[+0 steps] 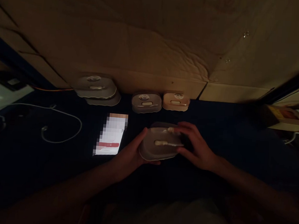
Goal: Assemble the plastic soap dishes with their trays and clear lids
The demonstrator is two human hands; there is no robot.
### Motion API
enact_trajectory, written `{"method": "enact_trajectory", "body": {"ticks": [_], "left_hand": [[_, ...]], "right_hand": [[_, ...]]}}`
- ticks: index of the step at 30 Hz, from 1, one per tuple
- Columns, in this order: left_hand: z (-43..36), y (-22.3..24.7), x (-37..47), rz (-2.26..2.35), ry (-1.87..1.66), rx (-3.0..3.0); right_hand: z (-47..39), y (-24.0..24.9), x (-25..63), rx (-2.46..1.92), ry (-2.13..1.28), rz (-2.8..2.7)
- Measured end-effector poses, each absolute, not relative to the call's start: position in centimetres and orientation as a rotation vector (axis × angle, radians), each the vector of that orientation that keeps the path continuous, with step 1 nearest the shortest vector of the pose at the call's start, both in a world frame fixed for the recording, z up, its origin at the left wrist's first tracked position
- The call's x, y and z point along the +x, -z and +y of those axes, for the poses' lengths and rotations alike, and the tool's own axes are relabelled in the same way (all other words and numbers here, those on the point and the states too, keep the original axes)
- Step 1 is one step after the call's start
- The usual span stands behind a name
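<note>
In the middle of the head view, my left hand (131,155) grips a small greyish lidded plastic box (152,150) by its left side. Its thumb lies along the rim and its fingers go underneath. The box is tilted slightly and has a pale oblong piece on its lid. At the box's right end is my right hand (197,146), its fingers and thumb closed around that end. A small pale piece shows by its fingertips, too dim to make out. Behind the box's far edge is a dark outline I cannot identify.
Along the cardboard wall (134,51) stand stacked grey boxes (96,88), a brownish box (146,103) and a peach box (176,102). A lit phone (112,135) lies left of my hands. A white cable (80,127) curls farther left; a cardboard carton (282,118) sits right.
</note>
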State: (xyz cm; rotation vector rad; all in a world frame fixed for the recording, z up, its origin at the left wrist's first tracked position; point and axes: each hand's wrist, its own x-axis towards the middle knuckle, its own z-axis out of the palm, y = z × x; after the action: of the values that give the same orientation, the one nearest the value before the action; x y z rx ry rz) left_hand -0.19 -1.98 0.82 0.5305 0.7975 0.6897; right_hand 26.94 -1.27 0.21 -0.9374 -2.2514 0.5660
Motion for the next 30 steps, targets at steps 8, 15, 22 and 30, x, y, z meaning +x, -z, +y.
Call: {"method": "enact_trajectory", "body": {"ticks": [8, 15, 22, 30], "left_hand": [[-2.37, -0.31, -0.57, 0.667, -0.711, 0.598], [-2.36, -0.53, -0.56, 0.576, -0.687, 0.6], [-2.2, 0.02, -0.25, 0.577, -0.691, 0.616], [-2.38, -0.6, -0.44, 0.587, -0.745, 0.671]], "right_hand": [[-2.04, 0.06, 26.18, -0.752, -0.442, -2.425], [-2.05, -0.32, 26.48, -0.707, -0.272, -2.496], [-1.79, -0.08, 26.48, -0.678, -0.34, -2.494], [-1.57, -0.44, 26.73, -0.703, -0.298, -2.454]]}}
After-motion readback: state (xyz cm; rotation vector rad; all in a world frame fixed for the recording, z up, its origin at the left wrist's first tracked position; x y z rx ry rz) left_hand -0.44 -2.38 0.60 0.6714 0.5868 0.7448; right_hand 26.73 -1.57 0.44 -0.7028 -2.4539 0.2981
